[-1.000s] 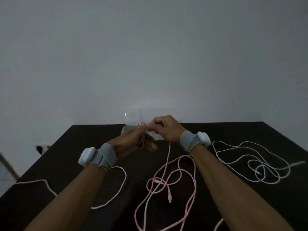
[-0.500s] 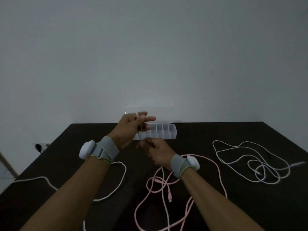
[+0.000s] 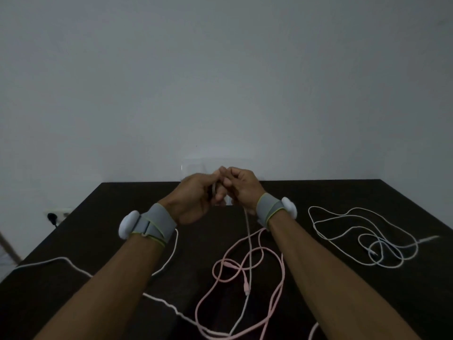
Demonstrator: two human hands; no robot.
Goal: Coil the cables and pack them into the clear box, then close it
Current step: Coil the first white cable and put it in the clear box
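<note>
My left hand point(image 3: 196, 198) and my right hand point(image 3: 241, 188) meet above the far middle of the black table point(image 3: 98, 241). Both pinch a thin white cable point(image 3: 247, 231), which hangs down from my right hand to the table. A few loops of it seem wound on my left fingers. A pink cable point(image 3: 245, 263) lies tangled on the table under my hands. The clear box point(image 3: 196, 168) stands behind my hands, mostly hidden; only its raised lid shows faintly.
Another white cable point(image 3: 367, 239) lies in loose loops on the right of the table. A thicker white cable point(image 3: 61, 260) snakes across the left side and front. A wall socket with a black plug point(image 3: 52, 215) sits low on the left wall.
My right hand has come up from the table to meet my left hand, bringing the white cable with it. The box is now hidden behind both hands.
</note>
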